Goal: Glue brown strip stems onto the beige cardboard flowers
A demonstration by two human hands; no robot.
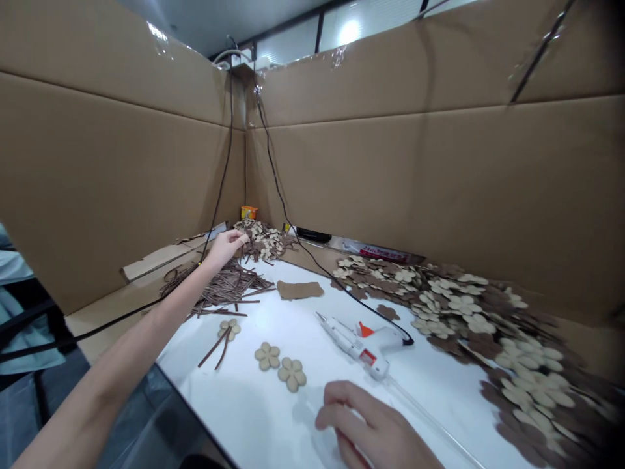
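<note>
My left hand (pixel 231 246) reaches to the far left of the table, its fingers pinched at the edge of a heap of small flower cutouts (pixel 266 241). What the fingertips hold, if anything, is too small to tell. Beneath that arm lies a pile of thin brown strips (pixel 232 286). My right hand (pixel 368 423) hovers over the near side of the table, fingers loosely bent and apart, with nothing visible in them. Close by are two beige flowers (pixel 292 374), side by side. Another beige flower (pixel 229 329) has two brown strips at it.
A white glue gun (pixel 359 348) with a clear glue stick (pixel 430 420) lies on the white table (pixel 234 404). Brown and beige flower cutouts (pixel 463 306) cover the right side. A brown scrap (pixel 299 290) lies mid-table. Cardboard walls (pixel 371 163) and a black cable (pixel 336 277) border the space.
</note>
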